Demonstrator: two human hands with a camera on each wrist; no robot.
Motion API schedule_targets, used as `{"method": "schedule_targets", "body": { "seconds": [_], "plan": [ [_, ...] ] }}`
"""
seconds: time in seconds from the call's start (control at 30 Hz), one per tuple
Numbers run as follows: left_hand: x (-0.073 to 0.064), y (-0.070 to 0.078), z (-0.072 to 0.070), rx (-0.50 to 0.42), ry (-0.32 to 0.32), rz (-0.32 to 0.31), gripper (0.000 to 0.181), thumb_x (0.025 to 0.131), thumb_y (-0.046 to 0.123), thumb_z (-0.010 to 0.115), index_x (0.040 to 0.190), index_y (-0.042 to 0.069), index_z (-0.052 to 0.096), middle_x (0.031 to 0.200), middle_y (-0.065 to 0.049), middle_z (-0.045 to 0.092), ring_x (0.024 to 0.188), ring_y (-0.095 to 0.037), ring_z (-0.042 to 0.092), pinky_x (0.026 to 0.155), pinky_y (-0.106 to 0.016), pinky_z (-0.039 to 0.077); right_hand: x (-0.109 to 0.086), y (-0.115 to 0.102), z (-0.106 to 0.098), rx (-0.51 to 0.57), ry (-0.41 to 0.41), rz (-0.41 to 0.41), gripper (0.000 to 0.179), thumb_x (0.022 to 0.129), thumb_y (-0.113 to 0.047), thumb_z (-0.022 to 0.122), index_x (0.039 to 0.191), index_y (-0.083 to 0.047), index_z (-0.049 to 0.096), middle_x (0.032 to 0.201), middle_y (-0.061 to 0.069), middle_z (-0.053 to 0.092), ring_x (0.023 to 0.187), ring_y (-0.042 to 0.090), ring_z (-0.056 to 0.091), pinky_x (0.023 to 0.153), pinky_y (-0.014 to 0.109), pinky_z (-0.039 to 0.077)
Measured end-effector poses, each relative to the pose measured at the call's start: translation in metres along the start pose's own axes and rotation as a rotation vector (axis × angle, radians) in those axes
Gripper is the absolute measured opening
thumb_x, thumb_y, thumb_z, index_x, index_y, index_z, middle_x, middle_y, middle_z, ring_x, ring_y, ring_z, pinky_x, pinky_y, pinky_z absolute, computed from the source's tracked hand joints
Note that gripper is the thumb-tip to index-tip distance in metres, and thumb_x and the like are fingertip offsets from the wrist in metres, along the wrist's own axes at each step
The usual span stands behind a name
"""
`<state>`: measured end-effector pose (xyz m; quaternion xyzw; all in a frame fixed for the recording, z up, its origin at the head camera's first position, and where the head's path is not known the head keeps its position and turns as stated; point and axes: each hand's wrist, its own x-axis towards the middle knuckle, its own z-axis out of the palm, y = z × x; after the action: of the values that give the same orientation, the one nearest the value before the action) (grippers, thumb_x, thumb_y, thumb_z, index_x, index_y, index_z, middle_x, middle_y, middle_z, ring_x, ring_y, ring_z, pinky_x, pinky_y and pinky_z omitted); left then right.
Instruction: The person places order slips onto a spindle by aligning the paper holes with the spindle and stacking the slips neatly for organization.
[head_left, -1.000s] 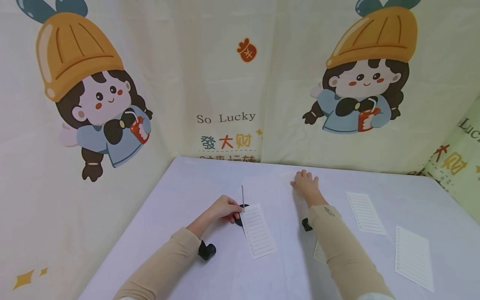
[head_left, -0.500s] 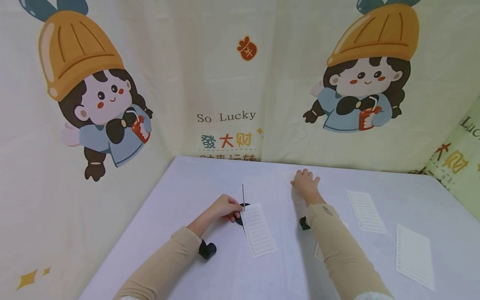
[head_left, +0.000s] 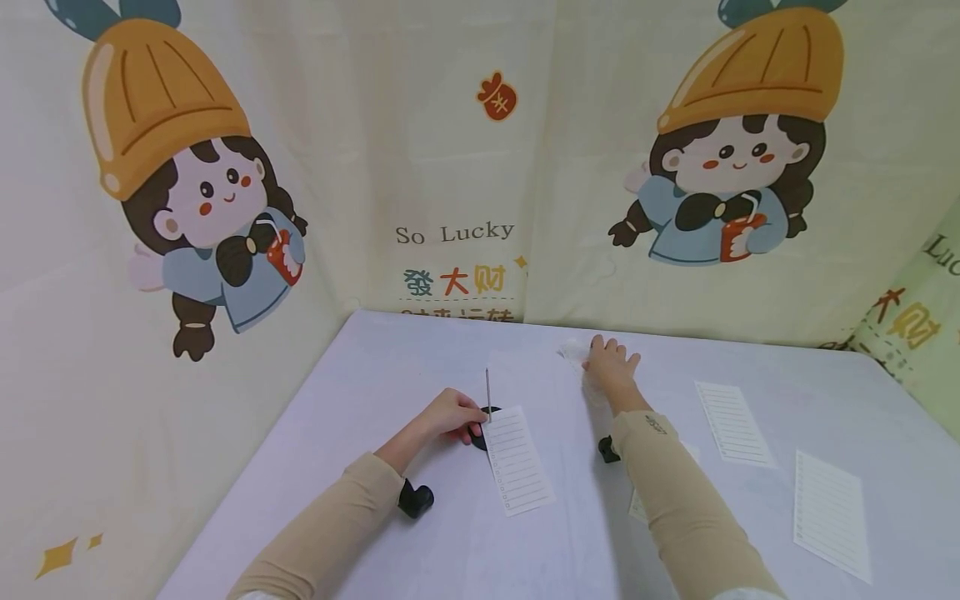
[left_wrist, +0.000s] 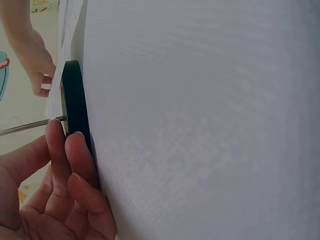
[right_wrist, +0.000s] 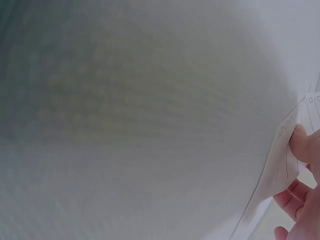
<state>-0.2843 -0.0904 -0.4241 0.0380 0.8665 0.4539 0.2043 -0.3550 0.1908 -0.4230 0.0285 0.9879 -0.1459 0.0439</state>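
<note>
A metal spike (head_left: 487, 390) stands upright on a round black base (left_wrist: 76, 95). At its foot my left hand (head_left: 450, 414) pinches the near corner of a lined paper slip (head_left: 519, 467), which slants away toward the front right. The left wrist view has the fingertips right beside the spike and against the base's edge. Farther back, my right hand (head_left: 611, 371) holds another lined slip (right_wrist: 284, 165) between thumb and fingers; the right wrist view shows this slip bent up off the white cloth. Most of it is hidden behind the hand in the head view.
Two lined slips lie on the right: one farther back (head_left: 735, 423), one nearer the front (head_left: 831, 515). Another slip (head_left: 639, 507) is partly covered by the right sleeve. Black wrist mounts stick out by the left forearm (head_left: 416, 500) and the right. A printed curtain (head_left: 450, 167) hangs behind the table.
The slip under my right hand has bent upward at its far left end. My left hand, the spike and its slip have stayed in place. The head view has shifted slightly.
</note>
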Motion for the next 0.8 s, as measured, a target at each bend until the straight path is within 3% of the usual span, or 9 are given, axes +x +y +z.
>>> {"method": "schedule_targets", "body": {
  "seconds": [0.17,0.37,0.57,0.8],
  "plan": [
    [0.0003,0.0000,0.0005,-0.002,0.004,-0.006,0.013,0.084,0.016,0.065,0.085,0.003,0.068,0.059,-0.001,0.061,0.042,-0.010,0.053,0.043,-0.020,0.037,0.0016,0.0019,0.0007,-0.011,0.025,-0.011,0.049,0.094,-0.021,0.049,0.132,0.001,0.025,0.125,0.031,0.037,0.119,0.046,0.031,0.097,0.064,0.011],
    [0.0008,-0.0004,0.0007,-0.001,0.006,-0.002,0.014,0.084,0.016,0.064,0.085,0.003,0.068,0.059,-0.001,0.061,0.042,-0.010,0.053,0.043,-0.019,0.037,0.0046,0.0026,0.0013,-0.045,0.034,-0.026,0.063,0.094,-0.023,0.050,0.139,0.004,0.017,0.135,0.031,0.030,0.124,0.046,0.027,0.098,0.063,0.011],
    [0.0012,-0.0010,0.0006,0.006,0.009,0.007,0.013,0.084,0.016,0.064,0.084,0.003,0.068,0.059,-0.001,0.061,0.042,-0.010,0.053,0.043,-0.020,0.037,0.0077,0.0040,0.0037,-0.093,0.052,-0.023,0.058,0.093,-0.025,0.051,0.134,0.010,0.027,0.131,0.030,0.034,0.122,0.045,0.031,0.097,0.064,0.012],
    [0.0004,-0.0017,-0.0001,0.008,0.008,0.023,0.014,0.084,0.016,0.064,0.086,0.003,0.068,0.060,-0.001,0.061,0.042,-0.009,0.053,0.043,-0.019,0.037,0.0046,0.0046,0.0003,-0.068,0.093,-0.044,0.053,0.091,-0.022,0.054,0.131,0.004,0.032,0.127,0.028,0.040,0.116,0.045,0.038,0.095,0.064,0.015]
  ]
}}
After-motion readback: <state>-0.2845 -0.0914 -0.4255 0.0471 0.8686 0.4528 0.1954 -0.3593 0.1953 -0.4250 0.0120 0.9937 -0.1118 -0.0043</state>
